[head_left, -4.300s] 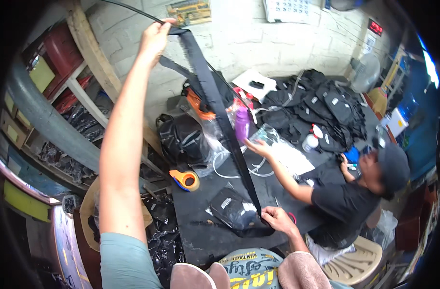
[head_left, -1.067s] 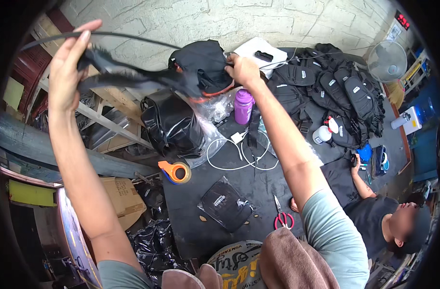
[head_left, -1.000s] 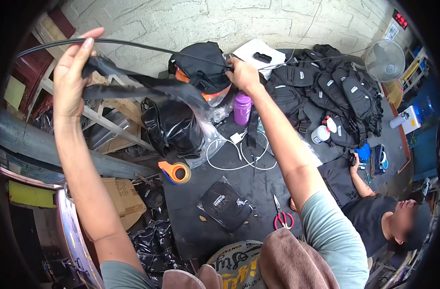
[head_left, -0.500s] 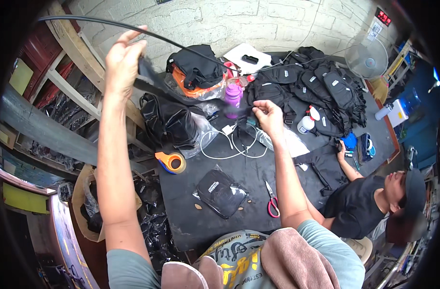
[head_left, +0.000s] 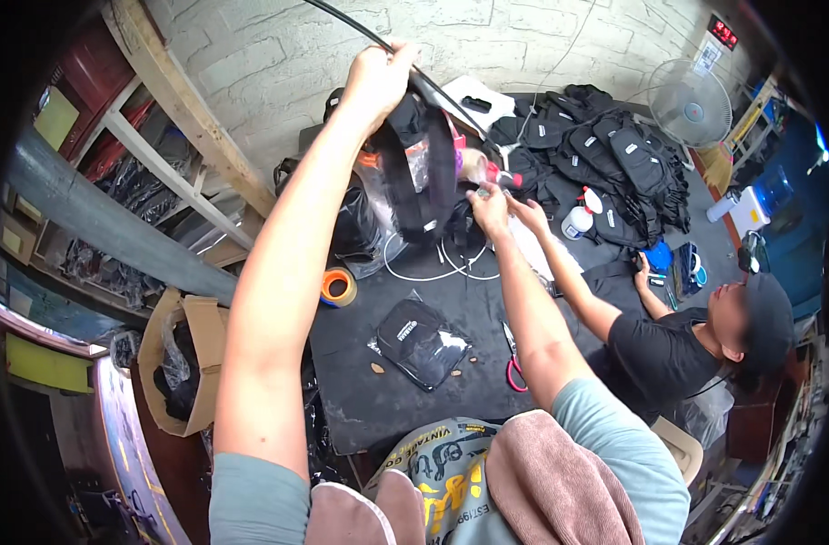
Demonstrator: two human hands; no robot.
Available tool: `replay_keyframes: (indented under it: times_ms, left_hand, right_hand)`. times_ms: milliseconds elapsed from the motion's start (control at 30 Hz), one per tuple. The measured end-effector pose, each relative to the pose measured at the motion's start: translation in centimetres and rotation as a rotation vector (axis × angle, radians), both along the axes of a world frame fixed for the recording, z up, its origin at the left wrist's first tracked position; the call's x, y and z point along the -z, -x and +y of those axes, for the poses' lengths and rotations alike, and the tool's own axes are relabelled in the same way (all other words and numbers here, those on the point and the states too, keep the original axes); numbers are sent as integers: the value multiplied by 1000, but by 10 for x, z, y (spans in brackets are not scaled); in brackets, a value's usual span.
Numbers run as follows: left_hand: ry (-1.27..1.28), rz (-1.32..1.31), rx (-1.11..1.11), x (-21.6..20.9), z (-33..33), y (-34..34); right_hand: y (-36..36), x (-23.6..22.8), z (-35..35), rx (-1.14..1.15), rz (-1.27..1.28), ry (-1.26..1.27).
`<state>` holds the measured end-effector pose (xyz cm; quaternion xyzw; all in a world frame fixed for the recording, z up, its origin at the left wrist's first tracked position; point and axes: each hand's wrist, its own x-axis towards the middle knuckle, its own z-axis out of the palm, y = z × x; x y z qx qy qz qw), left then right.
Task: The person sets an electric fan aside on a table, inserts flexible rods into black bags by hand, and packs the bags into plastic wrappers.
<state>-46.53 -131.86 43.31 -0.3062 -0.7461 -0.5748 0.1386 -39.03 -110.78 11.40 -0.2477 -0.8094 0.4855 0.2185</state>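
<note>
Fingers of your left hand (head_left: 378, 77) grip the black strap (head_left: 432, 163) raised high, while your right hand (head_left: 489, 202) pinches its lower end above the dark surface (head_left: 378, 391); keep it taut, untwisted, clear of the co-worker's hand (head_left: 526, 211).

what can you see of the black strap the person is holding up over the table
The black strap looks like flat woven webbing, doubled into hanging loops. The left hand grips its top, raised high in front of the brick wall, and the right hand pinches its lower end just above the black table. It hangs roughly upright between them, slack rather than taut. A co-worker's hand reaches in close beside the lower end; whether it touches the strap is unclear.
</note>
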Motion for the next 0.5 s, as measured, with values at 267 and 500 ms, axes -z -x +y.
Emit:
replay_keyframes:
  times_ms: [267, 500]
  left_hand:
    - [-63, -120, 9, -31, 0, 69]
    - [-96, -163, 12, -36, -20, 107]
  right_hand:
    - [-73, 68, -2, -102, -123, -102]
    - [-51, 40, 9, -196, -328, -129]
